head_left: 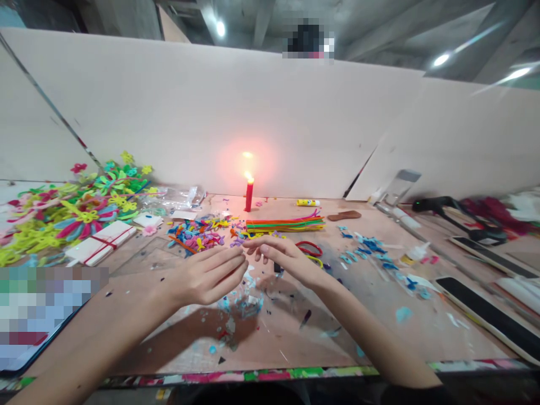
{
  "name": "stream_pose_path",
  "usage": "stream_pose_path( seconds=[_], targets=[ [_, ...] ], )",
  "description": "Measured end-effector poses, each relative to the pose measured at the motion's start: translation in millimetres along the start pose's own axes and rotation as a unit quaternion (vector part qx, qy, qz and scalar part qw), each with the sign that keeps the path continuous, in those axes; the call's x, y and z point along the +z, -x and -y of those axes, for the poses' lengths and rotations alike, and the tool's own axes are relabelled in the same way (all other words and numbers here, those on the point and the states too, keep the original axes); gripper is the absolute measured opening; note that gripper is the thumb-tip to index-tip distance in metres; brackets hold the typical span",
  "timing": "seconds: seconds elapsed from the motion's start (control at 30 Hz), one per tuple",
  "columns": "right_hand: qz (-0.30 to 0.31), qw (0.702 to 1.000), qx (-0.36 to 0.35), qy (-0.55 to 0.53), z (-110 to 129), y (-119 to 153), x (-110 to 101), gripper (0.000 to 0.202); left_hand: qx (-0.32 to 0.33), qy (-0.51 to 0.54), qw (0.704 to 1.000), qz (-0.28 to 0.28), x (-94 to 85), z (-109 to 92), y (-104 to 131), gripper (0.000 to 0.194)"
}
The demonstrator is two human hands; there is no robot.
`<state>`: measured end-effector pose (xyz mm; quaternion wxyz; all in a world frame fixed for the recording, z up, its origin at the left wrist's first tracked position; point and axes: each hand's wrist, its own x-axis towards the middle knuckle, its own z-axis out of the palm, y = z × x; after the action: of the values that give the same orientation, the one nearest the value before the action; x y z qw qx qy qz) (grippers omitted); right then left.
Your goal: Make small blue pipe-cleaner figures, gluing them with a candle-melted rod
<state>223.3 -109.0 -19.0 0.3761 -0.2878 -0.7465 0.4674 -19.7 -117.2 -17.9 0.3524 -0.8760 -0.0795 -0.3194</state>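
My left hand [213, 274] reaches in from the left, back upward, its fingers stretched out side by side. My right hand [282, 256] comes from the right with loosely curved fingers that stand apart. The fingertips of both hands nearly meet over the middle of the table; I make out nothing held in either. Just beyond them lie a heap of small colourful fuzzy pieces [198, 233] and a bundle of straight pipe cleaners [284, 225] in orange, green and yellow. Behind these a lit red candle [248, 196] stands upright. Bluish scraps [251, 301] lie scattered below my hands.
At the left are a large pile of fuzzy flowers [97, 197], a white box [101, 243] with red cord and a blurred screen [37, 320]. Blue pieces [371, 247], a small glue bottle [413, 256] and a long dark-topped bar [489, 318] lie right. A white partition [177, 112] rises behind.
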Motion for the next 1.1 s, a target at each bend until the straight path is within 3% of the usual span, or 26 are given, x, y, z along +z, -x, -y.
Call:
stream_pose_path(
  seconds=[0.23, 0.43, 0.7, 0.9, 1.1],
  targets=[
    [-0.042, 0.994, 0.016, -0.1, -5.2, 8.8, -2.7, 0.028, 0.027, 0.015, 0.999, -0.009, 7.4, -3.9, 1.3, 0.019],
    [-0.116, 0.983, 0.015, -0.141, -2.9, 1.4, -5.3, 0.027, 0.023, 0.038, 0.999, 0.014, 20.7, -12.3, 3.1, 0.023],
    [-0.146, 0.968, 0.035, -0.199, -10.8, -9.7, -26.6, 0.03, -0.015, 0.066, 0.997, 0.046, 25.3, -20.9, 30.7, 0.021],
    [-0.146, 0.975, 0.021, -0.166, -9.2, -23.6, -35.2, 0.031, -0.043, 0.072, 0.992, 0.092, 33.5, -26.9, 51.1, 0.019],
    [-0.176, 0.974, -0.024, -0.141, 3.6, -34.6, -45.3, 0.031, -0.068, 0.086, 0.986, 0.125, 41.2, -25.6, 55.8, 0.019]
  ],
)
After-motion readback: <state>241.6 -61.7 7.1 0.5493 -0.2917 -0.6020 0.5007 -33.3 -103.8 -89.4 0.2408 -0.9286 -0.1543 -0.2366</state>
